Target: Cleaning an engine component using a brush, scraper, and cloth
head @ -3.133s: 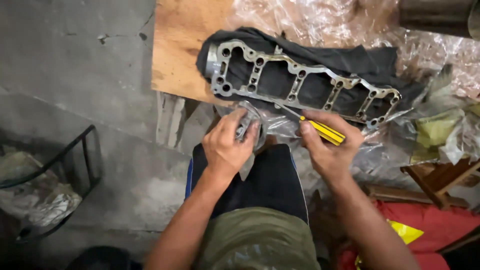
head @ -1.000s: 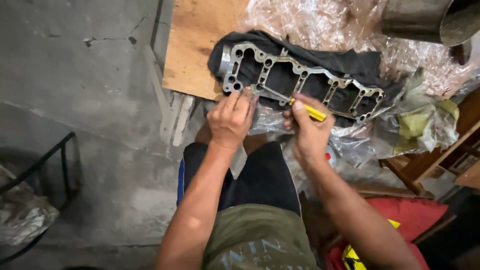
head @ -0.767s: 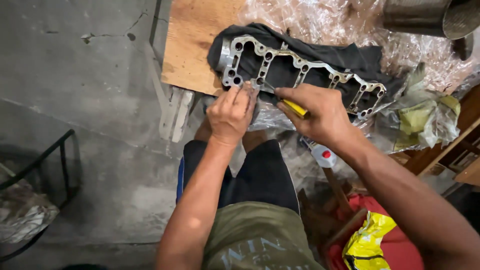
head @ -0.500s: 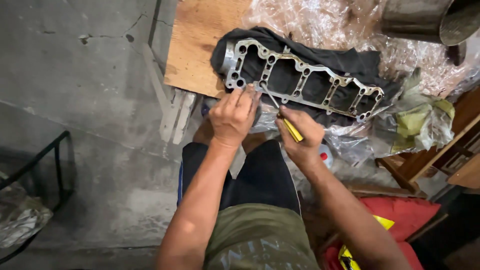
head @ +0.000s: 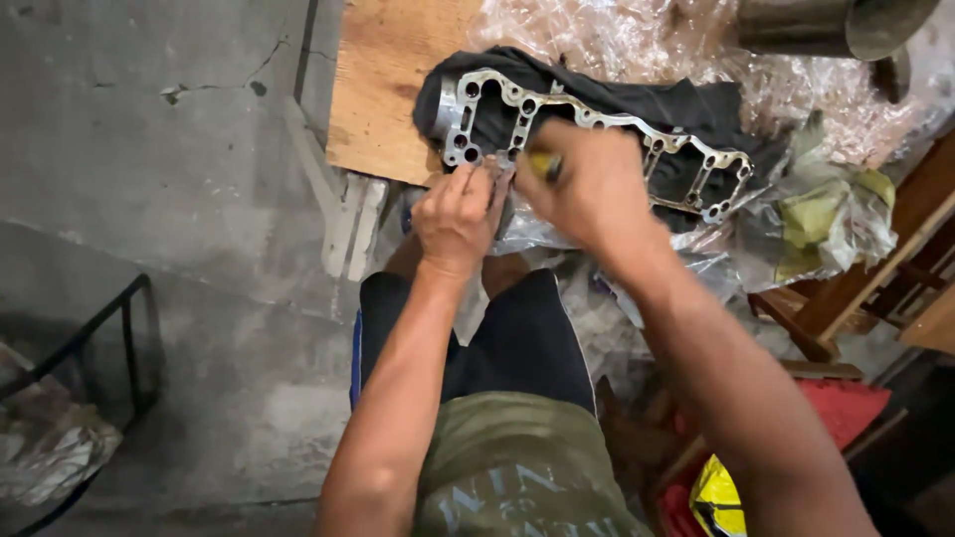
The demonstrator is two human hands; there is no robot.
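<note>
Here, seen from above, my right hand is closed in a firm grip around a yellow-handled tool, only the butt of its handle showing between my fingers; its working end is hidden under the hand. My left hand sits just beside it, fingers curled and pinched at the near edge of a long, silver-grey metal frame with round bolt holes and rectangular openings; whether those fingers hold anything small I cannot tell. The frame lies on a dark grey cloth, running from the left end near my hands away to the right. Cloth and frame rest partly on a bare plywood board and partly on crumpled clear plastic sheeting spread across the far side. At the far right stands a dull metal cylinder. To the right of the frame lies a wad of greenish-yellow rag in plastic, with wooden slats beyond it. The cracked grey concrete floor fills the left, where a black metal-rod frame stands at the near left edge. My dark shorts and olive shirt fill the near centre.
</note>
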